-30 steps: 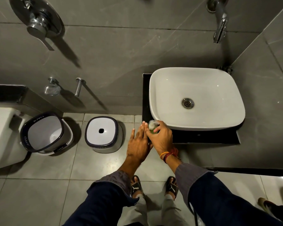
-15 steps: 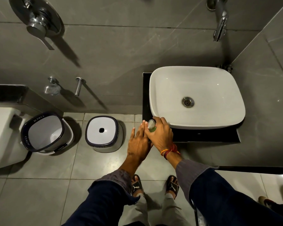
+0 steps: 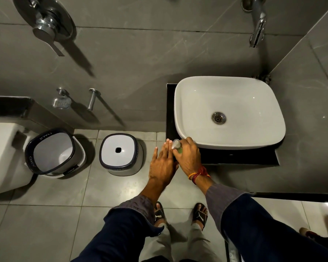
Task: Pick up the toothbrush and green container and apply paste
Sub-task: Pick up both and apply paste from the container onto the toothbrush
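My right hand [image 3: 187, 157] is closed around a small green container [image 3: 177, 146] with a pale cap, held at the front left corner of the black counter. My left hand [image 3: 162, 163] lies flat with fingers straight and apart, its fingertips touching the container's left side. I see no toothbrush in this view; whether one lies under my left palm cannot be told.
A white basin [image 3: 229, 110] sits on a black counter [image 3: 239, 157], with a chrome tap [image 3: 257, 25] on the wall above. On the floor at left stand a white stool [image 3: 119, 154] and an open bin [image 3: 53, 152], beside a toilet [image 3: 2, 156].
Both hands stay at the counter's corner. The container has tilted slightly in my right hand, and the left hand has barely shifted.
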`<state>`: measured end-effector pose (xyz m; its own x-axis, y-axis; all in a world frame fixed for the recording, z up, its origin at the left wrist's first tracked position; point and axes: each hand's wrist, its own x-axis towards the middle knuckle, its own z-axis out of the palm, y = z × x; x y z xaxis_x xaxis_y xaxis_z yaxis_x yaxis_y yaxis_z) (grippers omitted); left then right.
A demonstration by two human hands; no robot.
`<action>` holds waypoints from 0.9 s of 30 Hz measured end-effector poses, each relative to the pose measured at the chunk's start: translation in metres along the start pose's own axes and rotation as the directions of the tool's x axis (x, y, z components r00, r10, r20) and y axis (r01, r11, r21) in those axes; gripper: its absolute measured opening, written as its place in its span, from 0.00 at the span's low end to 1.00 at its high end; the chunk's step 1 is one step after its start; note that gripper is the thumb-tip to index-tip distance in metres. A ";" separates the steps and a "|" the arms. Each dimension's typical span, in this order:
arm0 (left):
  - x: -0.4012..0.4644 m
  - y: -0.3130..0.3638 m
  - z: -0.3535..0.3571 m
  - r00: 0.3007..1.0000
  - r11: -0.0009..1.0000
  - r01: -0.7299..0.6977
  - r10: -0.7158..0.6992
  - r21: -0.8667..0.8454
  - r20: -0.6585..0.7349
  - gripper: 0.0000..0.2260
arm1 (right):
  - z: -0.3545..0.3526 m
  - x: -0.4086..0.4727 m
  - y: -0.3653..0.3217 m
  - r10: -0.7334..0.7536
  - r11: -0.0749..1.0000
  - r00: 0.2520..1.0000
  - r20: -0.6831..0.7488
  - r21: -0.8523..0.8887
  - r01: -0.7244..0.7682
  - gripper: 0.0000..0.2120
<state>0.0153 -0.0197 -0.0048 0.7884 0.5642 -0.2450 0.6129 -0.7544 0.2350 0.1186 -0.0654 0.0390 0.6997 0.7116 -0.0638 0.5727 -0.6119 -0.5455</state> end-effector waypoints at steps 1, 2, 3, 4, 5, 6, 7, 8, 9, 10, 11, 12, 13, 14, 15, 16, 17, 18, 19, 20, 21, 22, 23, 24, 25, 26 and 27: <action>0.000 0.000 0.000 1.000 1.000 0.003 -0.003 -0.002 -0.005 0.35 | 0.000 0.002 0.000 0.005 1.000 1.000 0.001 0.007 -0.005 0.16; -0.001 0.001 0.001 1.000 1.000 0.005 -0.005 0.000 -0.006 0.35 | 0.000 0.004 0.000 0.018 1.000 1.000 -0.005 0.012 -0.018 0.17; -0.001 0.002 0.000 1.000 1.000 0.010 -0.010 0.004 0.001 0.36 | 0.000 0.006 -0.001 0.035 0.999 0.999 -0.012 0.012 -0.034 0.18; 0.000 0.003 0.000 1.000 1.000 0.016 -0.016 0.010 0.008 0.36 | -0.001 0.007 -0.002 0.051 0.999 0.999 -0.012 0.002 -0.051 0.20; 0.000 0.003 0.000 1.000 1.000 0.022 -0.023 0.018 0.011 0.36 | -0.001 0.009 -0.002 0.064 0.998 0.998 -0.007 -0.018 -0.065 0.23; 0.000 0.004 0.000 1.000 0.999 0.027 -0.027 0.025 0.012 0.36 | -0.002 0.010 -0.003 0.074 0.996 0.997 -0.003 -0.041 -0.074 0.24; 0.000 0.004 0.000 0.999 0.999 0.028 -0.028 0.024 0.015 0.36 | -0.003 0.011 -0.003 0.080 0.995 0.997 -0.004 -0.059 -0.080 0.26; -0.001 0.004 -0.001 1.000 0.999 0.026 -0.026 0.018 0.017 0.36 | -0.004 0.010 -0.002 0.078 0.994 0.997 -0.014 -0.069 -0.079 0.26; -0.001 0.004 -0.001 1.000 1.000 0.020 -0.020 0.015 0.019 0.35 | -0.005 0.008 -0.002 0.070 0.995 0.997 -0.033 -0.071 -0.072 0.26; -0.001 0.003 -0.001 1.000 1.000 0.011 -0.012 0.020 0.024 0.35 | -0.004 0.005 -0.003 0.059 0.996 0.997 -0.054 -0.064 -0.063 0.26; -0.001 0.004 -0.001 0.999 1.000 0.005 -0.006 0.027 0.031 0.35 | -0.004 0.002 -0.003 0.049 0.998 0.997 -0.066 -0.046 -0.052 0.25; -0.001 0.004 -0.001 0.999 1.000 0.005 -0.006 0.027 0.037 0.35 | -0.002 -0.001 -0.003 0.039 0.999 0.997 -0.067 -0.013 -0.040 0.23; -0.001 0.005 -0.002 0.999 1.000 0.012 -0.013 0.021 0.038 0.36 | -0.001 -0.003 -0.002 0.030 0.999 0.998 -0.061 0.029 -0.028 0.20; -0.001 0.006 -0.002 0.999 1.000 0.021 -0.022 0.015 0.036 0.36 | 0.000 -0.005 -0.001 0.026 0.997 0.998 -0.051 0.071 -0.022 0.18; -0.001 0.006 -0.001 0.999 0.999 0.028 -0.028 0.016 0.033 0.35 | 0.000 -0.005 0.000 0.030 0.994 0.999 -0.045 0.103 -0.025 0.16; 0.000 0.006 -0.001 0.999 0.999 0.031 -0.032 0.021 0.031 0.35 | 0.000 -0.004 0.000 0.044 0.992 0.998 -0.045 0.121 -0.038 0.15; 0.000 0.006 -0.001 0.999 0.999 0.033 -0.034 0.024 0.034 0.35 | -0.001 -0.003 0.000 0.067 0.990 0.997 -0.049 0.129 -0.061 0.15; 0.001 0.006 -0.002 0.999 0.999 0.035 -0.036 0.022 0.039 0.35 | -0.001 -0.001 -0.001 0.095 0.988 0.994 -0.052 0.127 -0.088 0.16; 0.001 0.006 -0.002 0.998 0.999 0.039 -0.039 0.017 0.042 0.35 | -0.002 0.001 -0.001 0.121 0.987 0.991 -0.049 0.112 -0.115 0.17; 0.000 0.007 -0.002 0.998 0.999 0.040 -0.041 0.013 0.042 0.35 | -0.001 0.002 0.000 0.142 0.986 0.989 -0.037 0.091 -0.138 0.18; 0.000 0.007 -0.002 0.998 0.999 0.039 -0.040 0.012 0.042 0.35 | -0.001 0.002 0.000 0.158 0.985 0.987 -0.024 0.071 -0.155 0.19; 0.000 0.007 -0.002 0.998 0.999 0.037 -0.038 0.012 0.042 0.35 | -0.001 0.000 -0.001 0.169 0.984 0.985 -0.022 0.058 -0.167 0.20; 0.000 0.008 -0.002 0.998 0.999 0.035 -0.036 0.015 0.042 0.35 | -0.001 -0.003 -0.002 0.176 0.983 0.984 -0.034 0.059 -0.174 0.21; -0.001 0.007 -0.002 0.999 0.999 0.036 -0.037 0.018 0.040 0.36 | 0.000 -0.006 -0.003 0.178 0.982 0.983 -0.055 0.075 -0.173 0.23; -0.002 0.007 -0.002 0.999 0.999 0.036 -0.037 0.021 0.040 0.36 | 0.001 -0.008 -0.003 0.169 0.982 0.983 -0.076 0.102 -0.161 0.23; -0.002 0.008 -0.002 0.999 0.999 0.033 -0.034 0.026 0.041 0.36 | 0.001 -0.010 -0.002 0.143 0.983 0.986 -0.087 0.129 -0.131 0.22; -0.002 0.008 -0.002 0.999 0.999 0.031 -0.032 0.034 0.040 0.36 | 0.002 -0.011 -0.002 0.107 0.984 0.990 -0.090 0.153 -0.093 0.19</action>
<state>0.0187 -0.0263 -0.0003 0.7657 0.5740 -0.2903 0.6346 -0.7477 0.1956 0.1091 -0.0711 0.0390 0.7927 0.6078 -0.0464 0.4334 -0.6155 -0.6583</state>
